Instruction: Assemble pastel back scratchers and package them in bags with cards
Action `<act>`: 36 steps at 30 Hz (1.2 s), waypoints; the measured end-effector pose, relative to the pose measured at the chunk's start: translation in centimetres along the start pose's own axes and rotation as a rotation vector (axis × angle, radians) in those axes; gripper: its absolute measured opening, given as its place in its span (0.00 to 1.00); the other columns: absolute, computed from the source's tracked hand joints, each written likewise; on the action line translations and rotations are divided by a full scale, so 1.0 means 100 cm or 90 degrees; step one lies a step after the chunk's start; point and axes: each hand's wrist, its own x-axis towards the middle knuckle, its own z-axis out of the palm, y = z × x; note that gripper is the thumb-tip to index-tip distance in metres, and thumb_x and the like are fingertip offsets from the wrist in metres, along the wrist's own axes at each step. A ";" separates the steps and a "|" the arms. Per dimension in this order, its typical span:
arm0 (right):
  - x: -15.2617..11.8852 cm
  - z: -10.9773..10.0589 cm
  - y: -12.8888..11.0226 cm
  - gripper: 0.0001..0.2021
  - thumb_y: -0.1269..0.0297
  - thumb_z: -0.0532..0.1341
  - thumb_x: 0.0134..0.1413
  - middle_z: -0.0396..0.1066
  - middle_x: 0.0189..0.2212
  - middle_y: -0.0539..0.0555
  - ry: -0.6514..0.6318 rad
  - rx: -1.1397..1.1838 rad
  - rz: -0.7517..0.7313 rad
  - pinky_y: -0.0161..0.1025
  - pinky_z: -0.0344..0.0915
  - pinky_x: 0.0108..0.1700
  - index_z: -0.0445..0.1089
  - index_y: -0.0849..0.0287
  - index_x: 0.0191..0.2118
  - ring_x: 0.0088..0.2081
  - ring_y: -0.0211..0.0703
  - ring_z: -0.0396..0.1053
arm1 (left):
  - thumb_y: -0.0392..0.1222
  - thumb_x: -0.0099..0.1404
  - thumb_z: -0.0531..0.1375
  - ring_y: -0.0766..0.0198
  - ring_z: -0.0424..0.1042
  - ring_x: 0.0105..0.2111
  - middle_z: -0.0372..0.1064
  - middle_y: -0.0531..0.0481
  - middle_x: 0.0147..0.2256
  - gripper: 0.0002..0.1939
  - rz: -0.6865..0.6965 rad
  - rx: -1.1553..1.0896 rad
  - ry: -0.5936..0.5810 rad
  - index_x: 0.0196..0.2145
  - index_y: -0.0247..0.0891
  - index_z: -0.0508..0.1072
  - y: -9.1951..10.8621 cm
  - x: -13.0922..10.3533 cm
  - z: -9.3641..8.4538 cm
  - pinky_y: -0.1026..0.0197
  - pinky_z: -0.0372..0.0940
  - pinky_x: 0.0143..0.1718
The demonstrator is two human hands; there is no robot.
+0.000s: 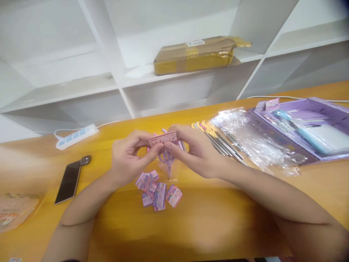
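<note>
My left hand (128,154) and my right hand (193,151) pinch a small pink printed card (163,138) between thumbs and fingers, one at each end. The card is held up over the table, its print too blurred to read. Just below it is a purple pronged or looped item (167,160), with what looks like clear plastic around it; its kind is unclear. Pink and purple stick-like pieces show partly behind my hands. Nearer to me lies a loose group of small pink and purple printed cards (159,196), some overlapping.
Right of my hands lie several metal-shafted pieces with yellow tops (218,140), crumpled clear plastic bags (261,145) and a purple box (283,140) with items inside. On the left are a phone (68,182), a small dark object (85,160) and a power strip (77,137). A taped carton (196,54) sits on the shelf.
</note>
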 end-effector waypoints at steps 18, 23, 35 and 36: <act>0.000 -0.003 -0.001 0.16 0.63 0.56 0.79 0.69 0.32 0.49 -0.028 0.021 0.019 0.36 0.61 0.37 0.63 0.58 0.34 0.33 0.33 0.65 | 0.37 0.72 0.71 0.64 0.84 0.31 0.86 0.48 0.35 0.04 -0.046 -0.024 -0.019 0.43 0.38 0.79 0.008 0.005 0.000 0.65 0.81 0.36; 0.000 -0.003 0.000 0.18 0.60 0.54 0.80 0.72 0.35 0.51 -0.041 0.032 0.054 0.38 0.60 0.37 0.59 0.57 0.32 0.35 0.35 0.66 | 0.40 0.72 0.71 0.64 0.83 0.30 0.85 0.47 0.33 0.06 -0.075 -0.056 -0.031 0.43 0.38 0.79 0.006 0.006 -0.002 0.64 0.80 0.36; 0.000 -0.004 0.004 0.18 0.59 0.52 0.80 0.67 0.32 0.50 -0.049 0.094 0.086 0.41 0.56 0.36 0.56 0.56 0.33 0.33 0.37 0.62 | 0.45 0.72 0.71 0.63 0.82 0.31 0.84 0.46 0.33 0.09 -0.112 -0.078 -0.046 0.43 0.38 0.79 0.004 0.008 -0.004 0.64 0.78 0.34; 0.000 -0.004 0.004 0.18 0.59 0.51 0.80 0.66 0.32 0.50 -0.047 0.097 0.086 0.41 0.56 0.36 0.57 0.56 0.33 0.33 0.37 0.62 | 0.43 0.72 0.71 0.64 0.82 0.30 0.84 0.46 0.33 0.07 -0.105 -0.079 -0.051 0.43 0.39 0.79 0.004 0.008 -0.005 0.64 0.78 0.34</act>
